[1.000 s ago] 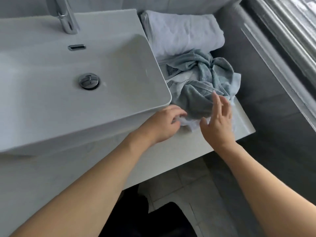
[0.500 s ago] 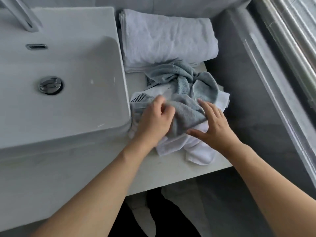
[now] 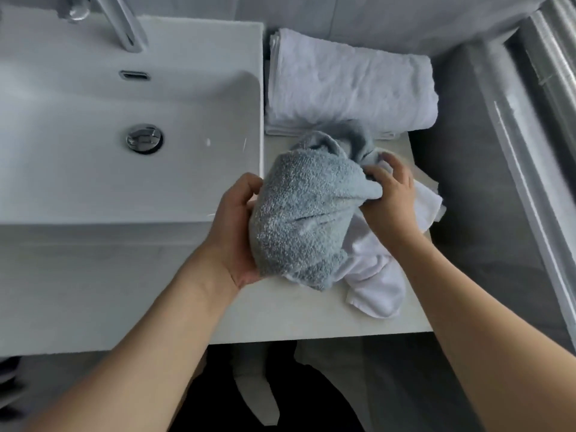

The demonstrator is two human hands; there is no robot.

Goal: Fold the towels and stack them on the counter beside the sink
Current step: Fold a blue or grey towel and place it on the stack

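A crumpled grey-blue towel [image 3: 305, 213] is lifted off the counter [image 3: 280, 319] right of the sink. My left hand [image 3: 233, 232] grips its left side, fingers curled into the cloth. My right hand [image 3: 392, 198] pinches its right edge. Under it lies a crumpled white towel [image 3: 374, 275], spilling toward the counter's front. A folded white towel [image 3: 352, 85] lies at the back of the counter against the wall.
The white sink basin [image 3: 93, 182] with its drain [image 3: 144, 138] and chrome tap [image 3: 124, 23] fills the left. The counter ends just right of the towels, beside a grey ledge [image 3: 467, 182] and a window frame [image 3: 554, 88]. Floor shows below the front edge.
Both hands have taken hold of the grey-blue towel and raised it off the pile toward me. The view has shifted left and closer.
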